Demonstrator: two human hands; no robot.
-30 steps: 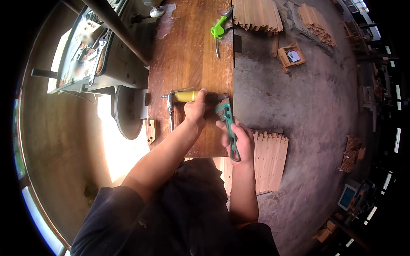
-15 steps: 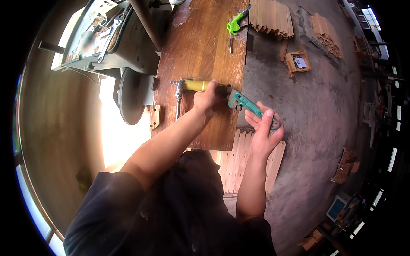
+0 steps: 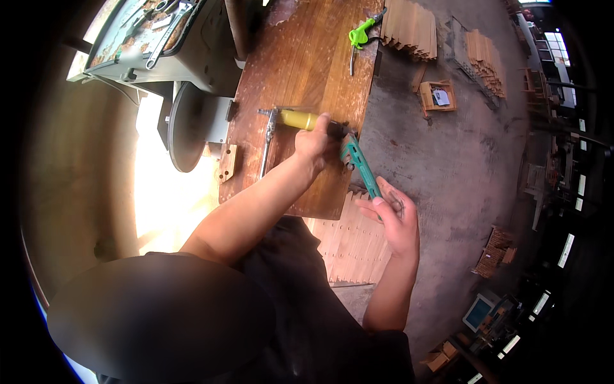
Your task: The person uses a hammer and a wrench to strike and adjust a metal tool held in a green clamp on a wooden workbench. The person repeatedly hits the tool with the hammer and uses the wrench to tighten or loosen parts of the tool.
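My left hand [image 3: 310, 146] is wrapped around a yellow cylindrical tool [image 3: 296, 119] with a metal head, a long thin metal rod at its side and a dark rear end. It holds the tool over the end of a brown wooden bench. At the tool's dark end sit the jaws of a green adjustable pipe wrench [image 3: 362, 165]; the exact contact there is hard to make out. Lower right, my right hand [image 3: 401, 223] has the end of the wrench handle between thumb and fingers, with some fingers loosely stretched out.
A lime-green air blow gun [image 3: 359, 36] lies on the wooden bench [image 3: 300, 70]. At left stand a round disc [image 3: 187, 127] and a tray of tools [image 3: 150, 45]. Wood slats [image 3: 352, 246] are stacked beneath the bench end, with a wooden box [image 3: 439, 96] on the floor.
My right hand has swung the wrench handle downward, so the wrench stands steeper. The left hand still holds the yellow tool. The view has shifted slightly.
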